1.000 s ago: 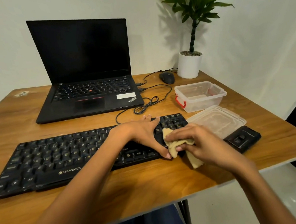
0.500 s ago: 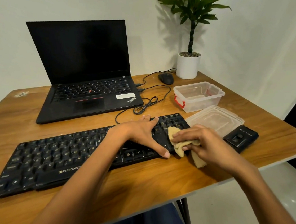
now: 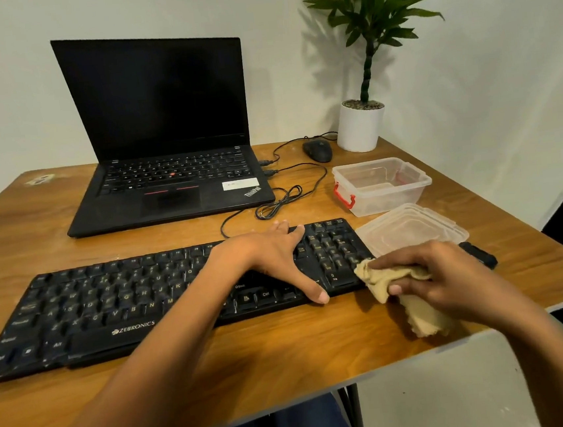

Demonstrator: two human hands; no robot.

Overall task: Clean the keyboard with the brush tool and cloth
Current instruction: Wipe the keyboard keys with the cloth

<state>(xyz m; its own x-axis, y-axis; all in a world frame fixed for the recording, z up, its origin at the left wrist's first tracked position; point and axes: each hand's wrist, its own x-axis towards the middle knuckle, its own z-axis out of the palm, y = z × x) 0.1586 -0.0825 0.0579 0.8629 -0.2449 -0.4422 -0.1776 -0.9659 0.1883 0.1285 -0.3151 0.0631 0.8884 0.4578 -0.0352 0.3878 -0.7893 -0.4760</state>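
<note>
A black Zebronics keyboard (image 3: pixel 109 298) lies across the front of the wooden table. My left hand (image 3: pixel 270 259) rests flat on its right half, fingers spread, thumb down over the front edge. My right hand (image 3: pixel 430 278) grips a crumpled beige cloth (image 3: pixel 382 279) against the keyboard's right end, by the number pad. Part of the cloth hangs below my palm onto the table. No brush is visible.
A black laptop (image 3: pixel 170 176) stands open behind the keyboard, with cables (image 3: pixel 282 203) and a mouse (image 3: pixel 318 150) to its right. A clear box (image 3: pixel 380 186), its lid (image 3: pixel 412 228), a small black device (image 3: pixel 480 256) and a potted plant (image 3: pixel 361 126) fill the right side. The table's edge (image 3: pixel 391 368) is close.
My right hand has slid the cloth rightward, from the keys beside my left thumb to the keyboard's right end. The left hand has stayed in place.
</note>
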